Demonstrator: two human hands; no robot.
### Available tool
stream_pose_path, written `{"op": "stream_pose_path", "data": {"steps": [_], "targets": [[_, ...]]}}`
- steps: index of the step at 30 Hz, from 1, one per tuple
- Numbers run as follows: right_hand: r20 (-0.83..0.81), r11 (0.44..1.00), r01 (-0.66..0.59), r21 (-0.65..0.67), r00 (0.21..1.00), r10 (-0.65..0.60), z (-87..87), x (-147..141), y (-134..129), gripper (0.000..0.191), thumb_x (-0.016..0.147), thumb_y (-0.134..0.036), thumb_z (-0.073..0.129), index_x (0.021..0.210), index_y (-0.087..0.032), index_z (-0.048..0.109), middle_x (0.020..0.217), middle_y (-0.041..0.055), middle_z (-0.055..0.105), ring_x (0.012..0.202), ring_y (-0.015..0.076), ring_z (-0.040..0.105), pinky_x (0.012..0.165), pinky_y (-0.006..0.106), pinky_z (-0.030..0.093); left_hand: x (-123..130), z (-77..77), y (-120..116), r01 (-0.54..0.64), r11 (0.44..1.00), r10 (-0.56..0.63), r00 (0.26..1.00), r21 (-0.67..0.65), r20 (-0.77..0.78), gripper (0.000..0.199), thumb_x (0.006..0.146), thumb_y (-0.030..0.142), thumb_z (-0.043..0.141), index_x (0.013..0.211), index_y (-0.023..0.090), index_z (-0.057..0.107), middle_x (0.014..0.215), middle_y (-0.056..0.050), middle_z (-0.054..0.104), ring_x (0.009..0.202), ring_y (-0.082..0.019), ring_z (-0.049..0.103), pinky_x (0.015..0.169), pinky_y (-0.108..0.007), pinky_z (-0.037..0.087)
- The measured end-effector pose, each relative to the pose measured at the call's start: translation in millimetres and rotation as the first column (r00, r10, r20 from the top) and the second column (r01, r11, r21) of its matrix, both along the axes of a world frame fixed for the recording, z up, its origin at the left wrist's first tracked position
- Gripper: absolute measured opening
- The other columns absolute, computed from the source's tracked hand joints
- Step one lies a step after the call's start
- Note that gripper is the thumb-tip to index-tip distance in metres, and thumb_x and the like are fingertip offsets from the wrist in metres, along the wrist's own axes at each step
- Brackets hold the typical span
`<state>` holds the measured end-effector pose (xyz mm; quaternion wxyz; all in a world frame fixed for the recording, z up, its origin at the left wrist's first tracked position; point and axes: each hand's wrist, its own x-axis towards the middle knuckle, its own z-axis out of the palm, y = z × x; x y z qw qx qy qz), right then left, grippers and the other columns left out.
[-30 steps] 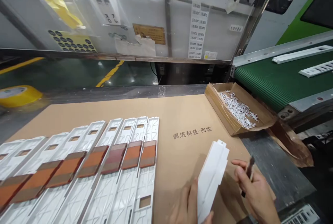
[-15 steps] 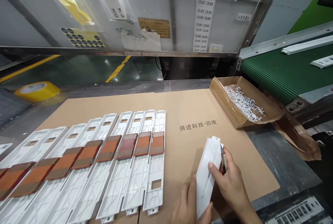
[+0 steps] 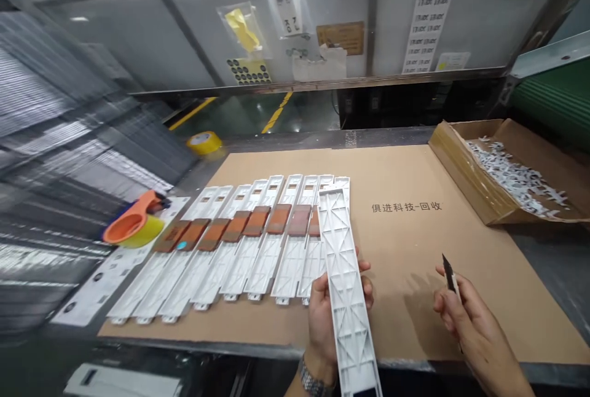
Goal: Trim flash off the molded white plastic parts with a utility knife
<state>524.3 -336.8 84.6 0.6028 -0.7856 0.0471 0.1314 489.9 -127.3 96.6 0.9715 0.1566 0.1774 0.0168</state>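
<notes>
In my left hand (image 3: 322, 308) is a long white plastic panel (image 3: 345, 286), its ribbed side facing me and its far end raised over the row. Fingers wrap around the panel's right edge. My right hand (image 3: 470, 317) grips a utility knife (image 3: 450, 274), the dark pointed blade sticking up, apart from the panel. To the left, several similar white panels (image 3: 258, 262) lie side by side on a cardboard sheet (image 3: 396, 249). Across their middles rest reddish-brown blocks (image 3: 279, 219). The held panel partly covers the rightmost ones.
A cardboard box (image 3: 461, 182) of small white plastic bits (image 3: 511, 176) stands at the right, beside a green conveyor (image 3: 553, 102). Yellow tape (image 3: 204, 142) lies at the back left, and an orange tape dispenser (image 3: 131, 222) sits left of the row.
My hands have separated. The panel has turned from its smooth face to its ribbed side and is now in my left hand alone. The knife is plainly visible in my right. The view has swung left.
</notes>
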Motion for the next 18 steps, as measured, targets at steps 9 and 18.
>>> {"op": "stream_pose_path", "data": {"steps": [9, 18], "targets": [[0.222, 0.934, -0.213, -0.286, 0.934, 0.280, -6.2, -23, 5, 0.032, 0.094, -0.045, 0.039, 0.112, -0.024, 0.054, 0.072, -0.0009, 0.060, 0.056, 0.0118, 0.058, 0.054, 0.020, 0.048, -13, -3.0, 9, -0.046, 0.995, 0.047, 0.999, -0.094, 0.012, 0.044, 0.081, 0.039, 0.050, 0.112, 0.010, 0.063, 0.087, -0.010, 0.063, 0.068, -0.018, 0.056, 0.058, -0.027, 0.042], [0.547, 0.696, -0.210, -0.687, 0.482, 0.685, 24.1, -53, 42, 0.023, 0.094, -0.019, 0.040, 0.115, -0.020, 0.049, 0.073, 0.0020, 0.068, 0.058, 0.0135, 0.067, 0.053, 0.018, 0.050, -26, -1.7, 18, -0.065, 0.990, 0.066, 0.998, -0.121, 0.005, 0.039, 0.078, 0.037, 0.055, 0.107, 0.012, 0.066, 0.088, -0.009, 0.065, 0.069, -0.019, 0.058, 0.060, -0.026, 0.044]]}}
